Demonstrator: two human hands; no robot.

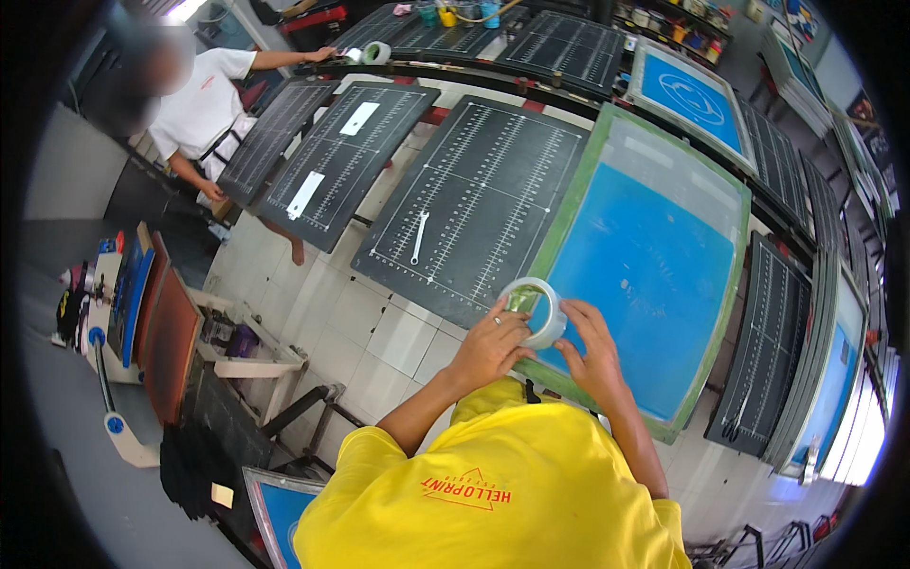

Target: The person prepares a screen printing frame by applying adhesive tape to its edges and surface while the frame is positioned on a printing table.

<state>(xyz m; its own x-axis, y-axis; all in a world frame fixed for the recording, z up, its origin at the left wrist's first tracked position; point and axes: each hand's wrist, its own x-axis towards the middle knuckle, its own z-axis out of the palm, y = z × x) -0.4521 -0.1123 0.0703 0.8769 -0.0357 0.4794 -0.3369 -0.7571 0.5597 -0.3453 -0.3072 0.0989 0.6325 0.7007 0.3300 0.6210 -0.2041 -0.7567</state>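
Observation:
Between my two hands, close in front of my body, is a roll of clear or pale tape (552, 326). My left hand (491, 343) has its fingers wrapped round the roll's left and lower side. My right hand (595, 353) is at the roll's right side, its fingers curved and thumb apart; whether it pinches the tape's end is too small to tell. The roll is tilted over the near-left edge of a screen printing frame (645, 275) with blue mesh and a green-taped border.
A spanner (419, 237) lies on the black ruled platen (493, 180) left of the screen. Another platen (353, 156) carries two white pieces. A person in a white shirt (204, 100) stands far left, one arm stretched toward tape rolls (376, 53). Stacked frames (825, 341) stand right.

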